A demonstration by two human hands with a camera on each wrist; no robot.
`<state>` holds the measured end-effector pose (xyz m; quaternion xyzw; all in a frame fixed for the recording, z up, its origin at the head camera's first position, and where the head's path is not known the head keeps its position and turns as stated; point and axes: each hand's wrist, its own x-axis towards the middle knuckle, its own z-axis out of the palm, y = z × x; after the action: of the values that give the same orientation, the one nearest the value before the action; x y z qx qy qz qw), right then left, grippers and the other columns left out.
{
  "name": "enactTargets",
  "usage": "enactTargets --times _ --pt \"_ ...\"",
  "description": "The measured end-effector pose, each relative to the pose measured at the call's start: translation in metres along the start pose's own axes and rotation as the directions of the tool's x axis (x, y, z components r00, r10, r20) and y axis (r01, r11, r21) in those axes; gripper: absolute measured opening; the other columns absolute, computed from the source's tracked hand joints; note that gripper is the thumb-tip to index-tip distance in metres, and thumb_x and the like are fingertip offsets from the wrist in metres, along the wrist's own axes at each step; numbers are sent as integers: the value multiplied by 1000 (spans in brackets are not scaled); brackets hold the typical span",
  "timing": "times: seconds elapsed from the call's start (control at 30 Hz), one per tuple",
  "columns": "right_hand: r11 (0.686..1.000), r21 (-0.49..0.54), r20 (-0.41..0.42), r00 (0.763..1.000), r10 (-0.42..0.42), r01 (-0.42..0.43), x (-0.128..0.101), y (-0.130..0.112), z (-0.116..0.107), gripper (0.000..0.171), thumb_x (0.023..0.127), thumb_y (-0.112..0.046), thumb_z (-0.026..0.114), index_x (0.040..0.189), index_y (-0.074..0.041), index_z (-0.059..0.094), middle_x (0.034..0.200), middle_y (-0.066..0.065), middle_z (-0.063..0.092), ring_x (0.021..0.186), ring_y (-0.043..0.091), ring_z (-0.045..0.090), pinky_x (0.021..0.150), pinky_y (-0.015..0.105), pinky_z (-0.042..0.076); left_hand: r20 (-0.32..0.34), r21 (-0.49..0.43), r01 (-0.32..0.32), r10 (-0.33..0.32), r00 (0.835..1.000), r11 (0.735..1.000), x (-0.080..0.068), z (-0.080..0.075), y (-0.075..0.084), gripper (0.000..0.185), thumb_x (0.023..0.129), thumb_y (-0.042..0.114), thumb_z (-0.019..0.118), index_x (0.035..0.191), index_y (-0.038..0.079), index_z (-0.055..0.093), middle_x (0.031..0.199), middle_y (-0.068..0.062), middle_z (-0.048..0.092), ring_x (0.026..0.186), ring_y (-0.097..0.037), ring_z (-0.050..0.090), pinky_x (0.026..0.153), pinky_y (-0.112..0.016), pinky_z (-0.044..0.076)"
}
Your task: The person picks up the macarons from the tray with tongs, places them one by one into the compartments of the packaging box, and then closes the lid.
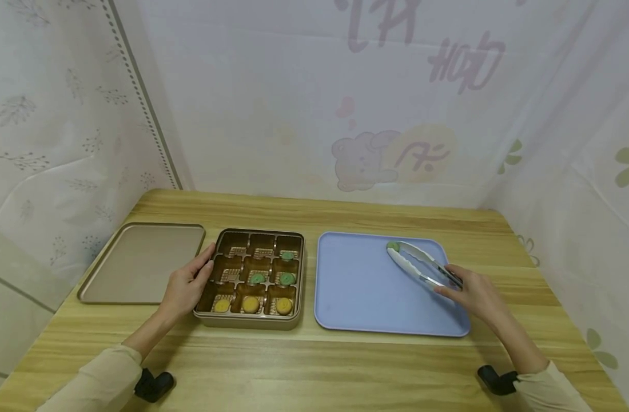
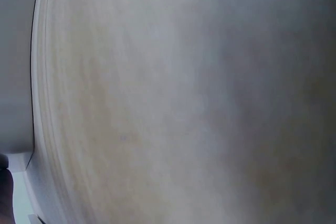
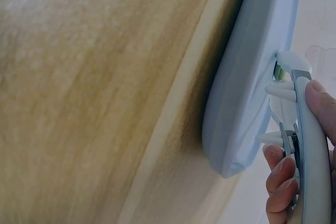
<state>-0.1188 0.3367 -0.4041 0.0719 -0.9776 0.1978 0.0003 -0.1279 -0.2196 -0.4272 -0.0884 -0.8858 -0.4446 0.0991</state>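
My right hand [image 1: 476,292] grips a pair of tongs [image 1: 420,269], whose tips close round a small green cookie [image 1: 393,246] at the far right part of a light blue tray [image 1: 355,286]. To the left of that tray stands a gold tin [image 1: 247,323] with a brown divided insert. Its front row holds three round yellow cookies [image 1: 250,304]; green cookies [image 1: 287,278] lie in the middle, middle-right and back-right compartments. My left hand [image 1: 183,289] rests against the tin's left side, fingers extended along the edge. Mostly tabletop fills the left wrist view, with the tin's side [image 2: 16,66] at its left.
A gold, shallow rimmed lid [image 1: 144,263] lies left of the tin, its corner close to it. All stand on a wood-grain table [image 1: 294,366]. Printed white curtains [image 1: 273,114] hang behind and at both sides.
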Motion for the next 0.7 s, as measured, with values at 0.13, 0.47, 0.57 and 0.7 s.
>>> enactTargets --times 0.13,0.47,0.57,0.7 --pt "1000 3 4 1000 5 -5 0 0 0 64 84 -27 77 129 13 55 75 6 58 56 10 40 47 21 30 2 -3 2 -2 1000 1000 0 0 0 45 106 17 44 146 -3 41 149 -25 43 134 -46 39 92 9 23" --pt "1000 1 -12 1000 -9 9 0 0 1 62 84 -26 77 128 12 56 83 14 66 58 11 44 48 21 32 -8 10 -4 4 1000 1000 1 1 -1 45 106 17 44 146 -2 42 148 -25 44 132 -45 40 92 9 23" --pt "1000 4 -17 1000 -11 11 0 0 1 61 84 -26 77 127 12 57 96 23 70 64 14 50 51 22 36 -6 9 -4 4 1000 1000 0 1 -1 45 106 18 44 146 -2 42 148 -25 44 132 -46 40 92 9 23" --pt "1000 0 -18 1000 -10 10 0 -1 1 61 85 -28 77 127 12 57 101 26 69 68 16 52 54 22 38 -4 9 -11 11 1000 1000 0 1 -1 45 106 17 43 147 -1 42 148 -25 44 132 -46 40 92 9 23"
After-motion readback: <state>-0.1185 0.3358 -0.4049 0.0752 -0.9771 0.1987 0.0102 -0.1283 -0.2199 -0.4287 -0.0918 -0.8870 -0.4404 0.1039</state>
